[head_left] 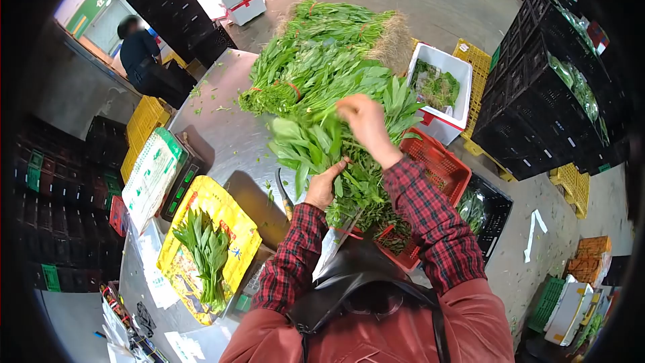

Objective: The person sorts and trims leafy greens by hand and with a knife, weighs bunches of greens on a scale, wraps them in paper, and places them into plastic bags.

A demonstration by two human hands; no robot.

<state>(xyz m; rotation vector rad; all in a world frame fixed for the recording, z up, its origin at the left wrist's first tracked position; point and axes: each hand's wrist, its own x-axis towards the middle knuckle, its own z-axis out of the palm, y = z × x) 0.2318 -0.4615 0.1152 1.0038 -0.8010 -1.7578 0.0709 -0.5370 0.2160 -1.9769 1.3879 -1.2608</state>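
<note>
My left hand (324, 187) is closed around a bunch of long-leaved greens (312, 148) above the metal table's near side. Just beyond it, my right hand (365, 121) pinches at the greens' stems, which are partly blurred; how many it grips is hidden. A large heap of greens (329, 60), tied in bundles with red bands, lies on the far part of the table. Beside my left hand rests a curved blade with a wooden handle (285, 198). To the left, another small bunch (205, 252) lies on a yellow printed bag (245, 225).
A digital scale (180, 191) stands left of the yellow bag. Right of me are a red crate (437, 158) and a white foam box (460, 74) holding greens. Black crates (537, 101) are stacked at right. A person (148, 60) is at the back left.
</note>
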